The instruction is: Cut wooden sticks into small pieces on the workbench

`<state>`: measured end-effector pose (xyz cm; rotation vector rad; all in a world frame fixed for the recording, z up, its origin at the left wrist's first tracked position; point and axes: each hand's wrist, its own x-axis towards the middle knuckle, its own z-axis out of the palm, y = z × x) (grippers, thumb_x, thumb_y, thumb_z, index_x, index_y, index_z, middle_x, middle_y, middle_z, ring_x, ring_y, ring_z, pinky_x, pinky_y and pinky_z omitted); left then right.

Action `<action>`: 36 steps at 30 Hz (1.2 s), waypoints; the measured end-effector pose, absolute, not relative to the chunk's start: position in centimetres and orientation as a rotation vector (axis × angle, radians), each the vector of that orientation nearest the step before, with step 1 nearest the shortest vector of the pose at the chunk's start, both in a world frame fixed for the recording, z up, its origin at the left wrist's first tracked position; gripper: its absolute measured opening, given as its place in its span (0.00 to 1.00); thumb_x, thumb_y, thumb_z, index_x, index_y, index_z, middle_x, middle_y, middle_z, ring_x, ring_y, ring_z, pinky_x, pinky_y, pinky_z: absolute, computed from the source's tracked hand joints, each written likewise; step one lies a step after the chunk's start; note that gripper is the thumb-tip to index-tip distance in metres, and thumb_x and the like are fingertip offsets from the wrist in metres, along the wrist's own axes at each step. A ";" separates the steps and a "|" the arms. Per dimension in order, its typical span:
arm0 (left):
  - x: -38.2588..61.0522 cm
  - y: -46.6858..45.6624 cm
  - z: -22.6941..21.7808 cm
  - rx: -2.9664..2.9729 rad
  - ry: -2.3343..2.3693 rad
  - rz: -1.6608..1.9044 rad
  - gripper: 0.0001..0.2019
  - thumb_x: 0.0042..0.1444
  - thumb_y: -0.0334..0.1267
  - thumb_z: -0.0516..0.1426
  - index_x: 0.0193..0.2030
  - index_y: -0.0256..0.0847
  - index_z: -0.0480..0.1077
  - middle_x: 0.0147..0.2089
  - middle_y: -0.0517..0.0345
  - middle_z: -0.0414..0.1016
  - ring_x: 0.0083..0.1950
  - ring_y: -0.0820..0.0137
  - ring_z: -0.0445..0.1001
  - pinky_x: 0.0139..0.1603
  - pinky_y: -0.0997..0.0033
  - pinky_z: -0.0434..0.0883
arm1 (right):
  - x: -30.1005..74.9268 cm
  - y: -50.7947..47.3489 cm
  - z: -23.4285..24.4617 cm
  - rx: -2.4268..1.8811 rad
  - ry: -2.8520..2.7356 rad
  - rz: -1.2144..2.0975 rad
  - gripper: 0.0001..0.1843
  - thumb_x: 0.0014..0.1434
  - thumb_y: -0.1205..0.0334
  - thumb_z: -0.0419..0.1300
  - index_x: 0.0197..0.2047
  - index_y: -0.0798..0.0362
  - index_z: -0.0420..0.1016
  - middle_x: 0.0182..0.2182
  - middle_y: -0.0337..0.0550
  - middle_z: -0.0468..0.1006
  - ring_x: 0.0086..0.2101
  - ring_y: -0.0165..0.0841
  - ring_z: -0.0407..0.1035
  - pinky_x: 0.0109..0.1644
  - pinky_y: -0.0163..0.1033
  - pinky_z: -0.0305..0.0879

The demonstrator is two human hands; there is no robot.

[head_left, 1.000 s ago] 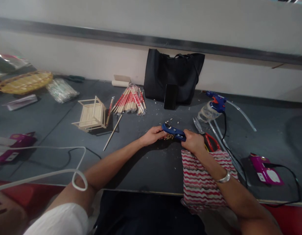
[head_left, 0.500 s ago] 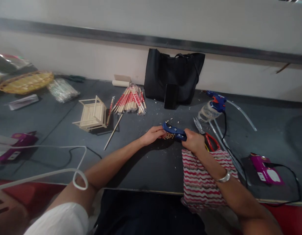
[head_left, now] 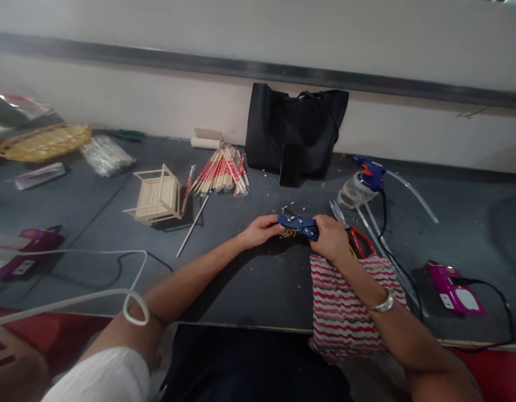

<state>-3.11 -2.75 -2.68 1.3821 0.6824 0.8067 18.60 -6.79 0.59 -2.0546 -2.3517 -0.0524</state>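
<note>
My right hand [head_left: 332,239] grips the handle of a blue cutter [head_left: 298,223] held just above the dark table [head_left: 249,279]. My left hand [head_left: 261,230] is closed at the cutter's jaw end, its fingers pinched on something small that I cannot make out. A little heap of short wooden pieces [head_left: 288,233] lies under the tool, between the two hands. A silver bracelet [head_left: 382,304] is on my right wrist.
Red-handled pliers [head_left: 358,237], a blue glue gun [head_left: 369,172], clear glue sticks [head_left: 410,192], a purple glue gun [head_left: 452,290] and a striped cloth [head_left: 345,301] lie right. A chopstick bundle [head_left: 224,170], wooden frame [head_left: 157,196], loose stick [head_left: 193,226], black bag [head_left: 295,128], phone [head_left: 291,164] are behind.
The cutter's jaw end has tipped up slightly and drawn closer to my right hand. Both hands stay in nearly the same place.
</note>
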 end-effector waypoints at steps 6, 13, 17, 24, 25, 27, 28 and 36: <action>-3.2 -2.6 -3.3 1.432 0.637 0.822 0.20 0.52 0.53 0.66 0.37 0.35 0.77 0.34 0.58 0.77 0.37 0.71 0.71 0.45 0.71 0.71 | 18.7 -6.9 0.2 -2.017 -2.380 -0.080 0.20 0.49 0.63 0.60 0.48 0.55 0.72 0.43 0.53 0.78 0.44 0.44 0.69 0.47 0.41 0.57; -3.3 -2.4 -3.7 1.478 0.656 0.810 0.20 0.53 0.53 0.65 0.40 0.35 0.78 0.38 0.55 0.79 0.40 0.69 0.74 0.48 0.69 0.73 | 18.8 -6.8 0.0 -1.982 -2.386 -0.124 0.17 0.49 0.63 0.60 0.44 0.54 0.72 0.40 0.52 0.79 0.42 0.43 0.70 0.43 0.40 0.58; -3.2 -2.4 -3.6 1.483 0.651 0.817 0.20 0.54 0.53 0.64 0.40 0.35 0.78 0.38 0.55 0.80 0.41 0.68 0.75 0.49 0.68 0.73 | 18.5 -6.9 0.9 -2.063 -2.411 -0.026 0.14 0.50 0.63 0.60 0.42 0.53 0.73 0.38 0.51 0.81 0.40 0.42 0.73 0.41 0.39 0.58; -3.0 -2.7 -2.8 1.448 0.656 0.794 0.20 0.54 0.53 0.63 0.37 0.35 0.74 0.30 0.61 0.71 0.34 0.73 0.68 0.39 0.72 0.69 | 17.5 -7.3 2.2 -2.270 -2.366 0.059 0.11 0.52 0.62 0.60 0.41 0.50 0.74 0.37 0.47 0.83 0.37 0.39 0.76 0.34 0.36 0.57; -3.0 -2.7 -2.7 1.442 0.663 0.786 0.19 0.54 0.53 0.63 0.35 0.35 0.73 0.28 0.62 0.69 0.32 0.74 0.66 0.38 0.73 0.68 | 17.4 -7.3 2.3 -2.284 -2.360 0.059 0.11 0.52 0.62 0.60 0.41 0.49 0.74 0.37 0.46 0.83 0.36 0.39 0.76 0.34 0.36 0.57; -3.1 -2.7 -2.6 1.421 0.675 0.767 0.18 0.55 0.52 0.61 0.31 0.36 0.71 0.27 0.63 0.66 0.30 0.75 0.63 0.35 0.73 0.65 | 17.4 -7.2 2.4 -2.302 -2.352 0.062 0.11 0.52 0.61 0.61 0.41 0.49 0.75 0.36 0.46 0.84 0.36 0.39 0.76 0.33 0.35 0.57; -3.2 -2.7 -2.6 1.410 0.679 0.756 0.18 0.56 0.52 0.60 0.30 0.36 0.70 0.26 0.63 0.66 0.29 0.75 0.62 0.34 0.73 0.64 | 17.3 -7.2 2.4 -2.312 -2.351 0.063 0.11 0.52 0.61 0.61 0.41 0.49 0.75 0.36 0.46 0.84 0.36 0.39 0.77 0.33 0.35 0.57; -3.2 -2.5 -2.8 1.354 0.672 0.732 0.20 0.57 0.53 0.61 0.36 0.34 0.74 0.29 0.61 0.68 0.31 0.74 0.63 0.35 0.73 0.63 | 17.2 -7.0 2.7 -2.377 -2.379 0.075 0.12 0.55 0.61 0.60 0.44 0.49 0.76 0.37 0.47 0.84 0.37 0.39 0.78 0.33 0.35 0.57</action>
